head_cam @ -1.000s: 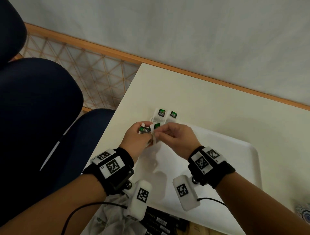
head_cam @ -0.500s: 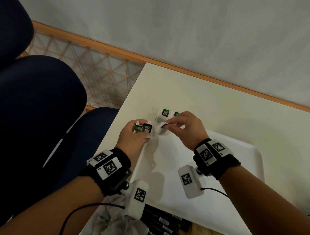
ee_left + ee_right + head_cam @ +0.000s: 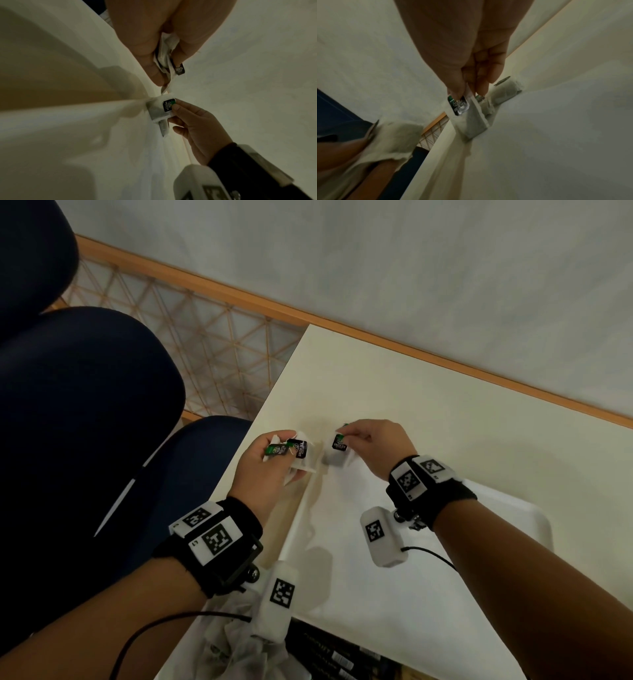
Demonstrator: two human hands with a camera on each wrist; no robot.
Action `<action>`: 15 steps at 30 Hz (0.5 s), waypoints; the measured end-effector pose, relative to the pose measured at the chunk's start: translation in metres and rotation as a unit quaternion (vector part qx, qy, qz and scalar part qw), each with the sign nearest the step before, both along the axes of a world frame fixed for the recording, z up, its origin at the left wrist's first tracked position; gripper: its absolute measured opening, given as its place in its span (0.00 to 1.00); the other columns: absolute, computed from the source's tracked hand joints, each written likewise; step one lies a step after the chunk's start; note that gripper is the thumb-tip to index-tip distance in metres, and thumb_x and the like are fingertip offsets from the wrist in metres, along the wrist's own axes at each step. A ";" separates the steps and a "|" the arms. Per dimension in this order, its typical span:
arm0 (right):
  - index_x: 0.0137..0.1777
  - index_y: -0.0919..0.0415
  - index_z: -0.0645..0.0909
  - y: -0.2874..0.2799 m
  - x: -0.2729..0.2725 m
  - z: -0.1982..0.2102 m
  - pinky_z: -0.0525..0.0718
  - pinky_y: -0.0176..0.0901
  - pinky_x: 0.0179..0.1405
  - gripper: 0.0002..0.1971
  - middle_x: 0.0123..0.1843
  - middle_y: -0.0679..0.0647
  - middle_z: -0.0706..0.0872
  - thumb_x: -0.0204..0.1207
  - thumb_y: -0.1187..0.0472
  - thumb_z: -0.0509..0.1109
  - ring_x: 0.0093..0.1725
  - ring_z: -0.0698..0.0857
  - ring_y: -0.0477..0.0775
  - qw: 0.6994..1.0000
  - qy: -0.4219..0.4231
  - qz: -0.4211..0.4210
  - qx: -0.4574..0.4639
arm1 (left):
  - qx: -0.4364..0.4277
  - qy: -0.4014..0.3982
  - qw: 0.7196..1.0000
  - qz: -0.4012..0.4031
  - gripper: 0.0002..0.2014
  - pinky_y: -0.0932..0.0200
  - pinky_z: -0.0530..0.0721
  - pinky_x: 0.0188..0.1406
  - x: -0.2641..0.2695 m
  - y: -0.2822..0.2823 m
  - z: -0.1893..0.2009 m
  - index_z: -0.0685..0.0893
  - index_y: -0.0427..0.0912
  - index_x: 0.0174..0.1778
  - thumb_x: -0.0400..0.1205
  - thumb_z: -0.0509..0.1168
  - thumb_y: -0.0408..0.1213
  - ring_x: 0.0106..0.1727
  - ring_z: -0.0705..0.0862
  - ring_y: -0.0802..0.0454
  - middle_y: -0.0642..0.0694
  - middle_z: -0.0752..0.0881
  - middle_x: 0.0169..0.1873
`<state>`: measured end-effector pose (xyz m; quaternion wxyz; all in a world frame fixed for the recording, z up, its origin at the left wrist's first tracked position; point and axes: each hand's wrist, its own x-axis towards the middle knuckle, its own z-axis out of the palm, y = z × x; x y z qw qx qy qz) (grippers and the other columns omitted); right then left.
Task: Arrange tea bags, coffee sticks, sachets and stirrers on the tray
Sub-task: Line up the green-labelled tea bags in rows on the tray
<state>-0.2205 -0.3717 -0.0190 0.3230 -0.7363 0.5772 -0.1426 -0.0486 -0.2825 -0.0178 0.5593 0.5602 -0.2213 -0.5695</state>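
Note:
My left hand (image 3: 270,460) grips a small bunch of white tea bags (image 3: 301,455) with green-and-black tags, held just left of the white tray (image 3: 394,594). In the left wrist view the bunch of tea bags (image 3: 165,56) is squeezed between thumb and fingers. My right hand (image 3: 370,445) pinches one tea bag (image 3: 337,451) at its tag, at the tray's far left corner. The right wrist view shows that tea bag (image 3: 474,121) standing on edge against the tray wall, with more tea bags (image 3: 505,92) lying just behind it.
The tray sits on a cream table (image 3: 428,412) next to a grey wall. Black coffee sticks (image 3: 329,655) and a crumpled plastic bag (image 3: 236,645) lie at the tray's near edge. A dark blue chair (image 3: 85,405) stands left of the table.
My right hand drew one tea bag away from the bunch in my left hand and carried it forward to the tray's far left corner. The left hand stayed nearly in place.

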 end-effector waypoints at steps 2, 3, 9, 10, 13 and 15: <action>0.58 0.52 0.87 -0.006 0.000 -0.002 0.81 0.41 0.53 0.11 0.52 0.50 0.89 0.80 0.59 0.66 0.51 0.85 0.50 1.000 0.002 -0.020 -0.003 | 0.009 0.001 1.000 -0.009 0.11 0.50 0.88 0.54 -0.001 0.000 -0.002 0.85 0.44 0.49 0.81 0.64 0.24 0.49 0.87 0.50 0.46 0.87 0.49; 0.58 0.52 0.87 -0.008 0.000 -0.002 0.81 0.40 0.52 0.11 0.51 0.50 0.89 0.80 0.59 0.66 0.50 0.84 0.49 1.000 0.003 -0.024 -0.004 | 0.013 0.001 1.000 -0.014 0.11 0.49 0.87 0.55 -0.002 0.000 -0.002 0.85 0.43 0.50 0.81 0.63 0.23 0.51 0.87 0.49 0.44 0.87 0.50; 0.59 0.50 0.86 -0.014 -0.001 -0.008 0.82 0.44 0.56 0.11 0.52 0.50 0.89 0.80 0.58 0.66 0.53 0.85 0.51 0.999 0.023 -0.025 -0.005 | 0.016 0.003 0.999 -0.041 0.11 0.47 0.86 0.57 -0.008 -0.001 0.000 0.83 0.42 0.51 0.82 0.61 0.23 0.48 0.85 0.48 0.42 0.85 0.49; 0.60 0.50 0.86 -0.014 -0.001 -0.008 0.82 0.44 0.56 0.12 0.53 0.50 0.89 0.80 0.57 0.66 0.52 0.85 0.50 0.999 0.018 -0.029 -0.005 | 0.017 0.005 0.999 -0.045 0.11 0.46 0.86 0.57 -0.009 -0.001 0.000 0.83 0.42 0.51 0.82 0.61 0.22 0.49 0.85 0.48 0.43 0.85 0.49; 0.61 0.49 0.84 -0.010 -0.003 -0.004 0.79 0.40 0.54 0.12 0.51 0.48 0.85 0.80 0.56 0.67 0.49 0.82 0.47 0.998 -0.005 -0.039 -0.042 | 0.021 0.009 0.998 -0.054 0.11 0.46 0.86 0.57 -0.011 -0.001 0.000 0.83 0.41 0.51 0.82 0.61 0.22 0.52 0.85 0.45 0.43 0.85 0.49; 0.57 0.48 0.86 -0.001 -0.002 0.000 0.77 0.35 0.51 0.10 0.49 0.46 0.85 0.78 0.57 0.69 0.46 0.81 0.44 0.996 -0.052 -0.036 -0.067 | 0.023 0.006 0.998 -0.055 0.11 0.47 0.87 0.56 -0.012 -0.002 -0.001 0.83 0.41 0.52 0.82 0.61 0.23 0.53 0.85 0.44 0.42 0.85 0.50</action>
